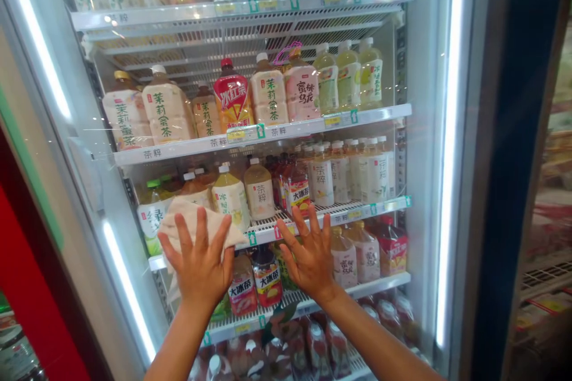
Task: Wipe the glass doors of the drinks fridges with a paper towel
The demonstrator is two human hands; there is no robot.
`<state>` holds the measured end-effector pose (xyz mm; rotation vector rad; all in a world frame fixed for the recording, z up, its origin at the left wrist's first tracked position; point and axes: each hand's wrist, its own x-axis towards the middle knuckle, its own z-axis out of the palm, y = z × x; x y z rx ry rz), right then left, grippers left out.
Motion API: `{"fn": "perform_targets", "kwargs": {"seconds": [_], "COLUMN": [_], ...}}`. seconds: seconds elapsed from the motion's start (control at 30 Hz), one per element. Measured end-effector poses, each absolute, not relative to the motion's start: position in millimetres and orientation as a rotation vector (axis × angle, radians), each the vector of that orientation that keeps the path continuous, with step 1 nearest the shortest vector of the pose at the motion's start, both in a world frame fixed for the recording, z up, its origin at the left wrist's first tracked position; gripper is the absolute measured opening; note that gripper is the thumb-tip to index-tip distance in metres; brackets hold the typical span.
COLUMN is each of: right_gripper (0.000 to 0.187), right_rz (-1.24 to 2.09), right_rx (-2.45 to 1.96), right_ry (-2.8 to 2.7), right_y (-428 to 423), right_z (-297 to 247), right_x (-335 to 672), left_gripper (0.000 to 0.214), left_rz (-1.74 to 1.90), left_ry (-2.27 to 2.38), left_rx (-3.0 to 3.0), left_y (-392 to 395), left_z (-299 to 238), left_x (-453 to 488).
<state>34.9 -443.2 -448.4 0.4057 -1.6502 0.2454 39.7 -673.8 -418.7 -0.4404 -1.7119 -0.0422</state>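
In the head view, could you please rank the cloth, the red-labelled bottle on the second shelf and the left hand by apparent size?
1. Cloth, though partly hidden under the left hand.
2. Left hand; it is nearer the camera, so this is unsure.
3. Red-labelled bottle, behind the glass door.

On the red-labelled bottle [232, 99] standing on the second shelf rail [263, 131] the label reads 冰红茶; just right of it a cream bottle [269, 95] reads 茉莉茶, and next right a pink bottle [302, 93] reads 蜜桃乌龙. The rail itself carries 茶粹 in several places. Below that rail, a yellow-labelled bottle [297, 193] and a dark bottle [267, 277] lower down both read 大冰茶.
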Motion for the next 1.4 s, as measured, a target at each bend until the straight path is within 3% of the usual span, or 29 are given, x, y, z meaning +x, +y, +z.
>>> {"fn": "perform_targets", "kwargs": {"seconds": [0.23, 0.43, 0.5, 0.7, 0.93, 1.17, 1.4], "right_gripper": [0.071, 0.071, 0.069, 0.068, 0.07, 0.073, 0.074], "right_rz": [0.157, 0.191, 0.25, 0.2, 0.212, 0.267, 0.318], "right_rx": [0.433, 0.311, 0.225, 0.215, 0.222, 0.248, 0.253], "right_ry": [-1.755, -1.654, -1.607, -1.594, -1.581, -1.55, -1.561], "right_y": [-396, -311, -290, -261, -260, -259, -258], "right_z": [-449, -421, -414, -436, -443, -442, -442], "right_x": [44, 33, 28, 17, 19, 19, 21], "left_gripper": [0.083, 0.076, 0.076, 0.067, 0.07, 0.062, 0.067], "left_rz": [0.133, 0.033, 0.075, 0.477, 0.306, 0.659, 0.434], "left_ry": [-1.78, -1.701, -1.698, -1.604, -1.623, -1.533, -1.602], "left_rx": [-0.653, -0.555, -0.587, -1.029, -0.824, -1.247, -0.943], "left_y": [-643, -590, -566, -536, -475, -482, -467], "left_z": [-491, -372, -363, -447, -321, -423, -312], "left_x": [50, 31, 30, 35, 21, 28, 19]}}
